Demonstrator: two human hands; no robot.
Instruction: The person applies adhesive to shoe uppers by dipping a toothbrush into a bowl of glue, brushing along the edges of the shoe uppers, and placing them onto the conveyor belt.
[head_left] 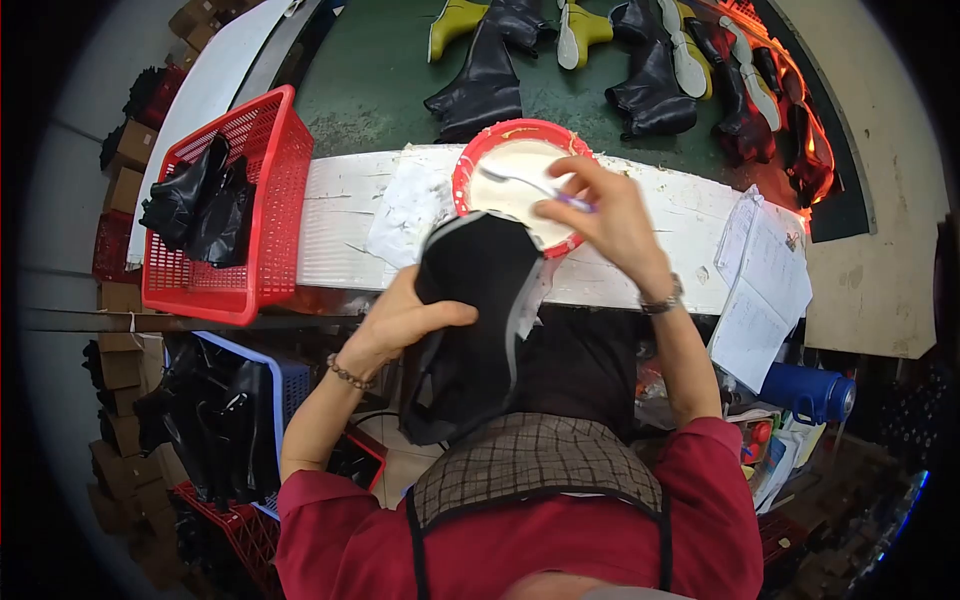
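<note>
Upper (480,275), black with a pale edge, lies in the left hand (415,315), the thumb pressed flat on its face and the other fingers mostly hidden beneath; its lower end hangs in front of the person's apron (540,460). The right hand (615,215), to the right of the upper's top, pinches a brush (535,186) by its purple handle between thumb and fingers, the head out over the bowl. The top of the upper covers part of the bowl's near rim from view. Beside the bowl on the white counter (335,215) is a stained sheet (408,210); written papers (765,275) overhang the edge at right, above a blue bottle (808,393). Beyond, black boots (480,90) and yellow boots (460,25) lie on a green surface (370,85). The red bowl (462,185) contains white paste (515,158). At left, a red basket (275,200) carries black footwear (205,200); below it, a blue basket (292,385) is packed with more.
</note>
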